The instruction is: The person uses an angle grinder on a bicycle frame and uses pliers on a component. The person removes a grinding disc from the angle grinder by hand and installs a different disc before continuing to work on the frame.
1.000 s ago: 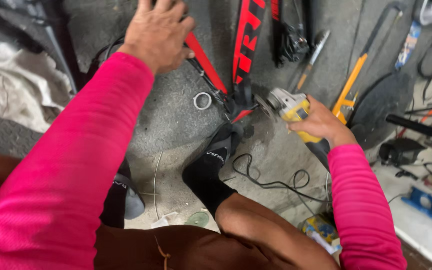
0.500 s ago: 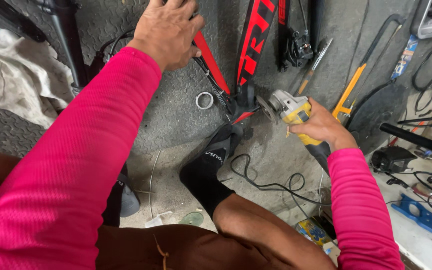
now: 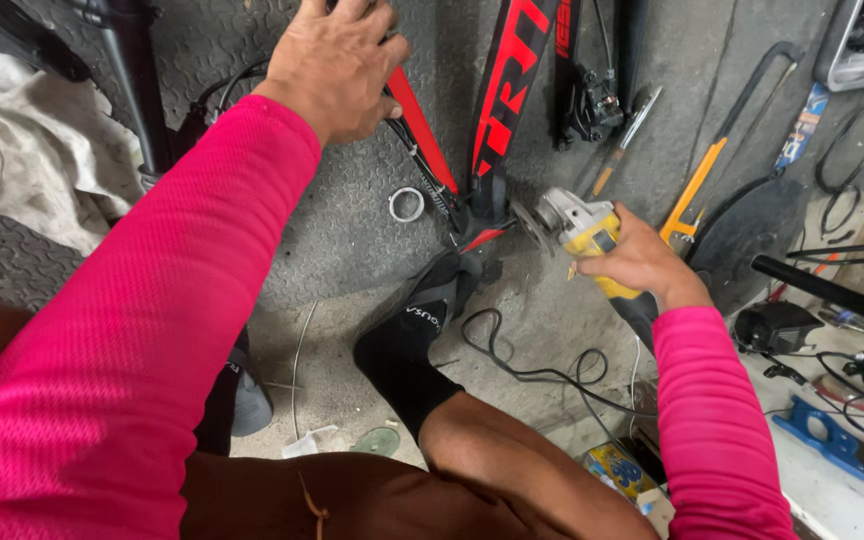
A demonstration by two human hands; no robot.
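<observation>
Right hand (image 3: pixel 642 262) fingers clamped on yellow grinder (image 3: pixel 584 232), disc beside red-black bike frame (image 3: pixel 497 110); left hand (image 3: pixel 337 62) fingers spread, pressing frame; socked foot (image 3: pixel 422 325) bracing frame.

A small yellow and blue printed box (image 3: pixel 620 468) lies on the floor at the bottom right. A long blue printed card pack (image 3: pixel 801 128) lies at upper right.

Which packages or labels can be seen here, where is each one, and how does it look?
Small box: floor beside the right knee, yellow and blue, rectangular.
Frame lettering: large red letters on the black bicycle frame, top centre.
Sock print: small white lettering on the black sock.
No screens or signs.
</observation>
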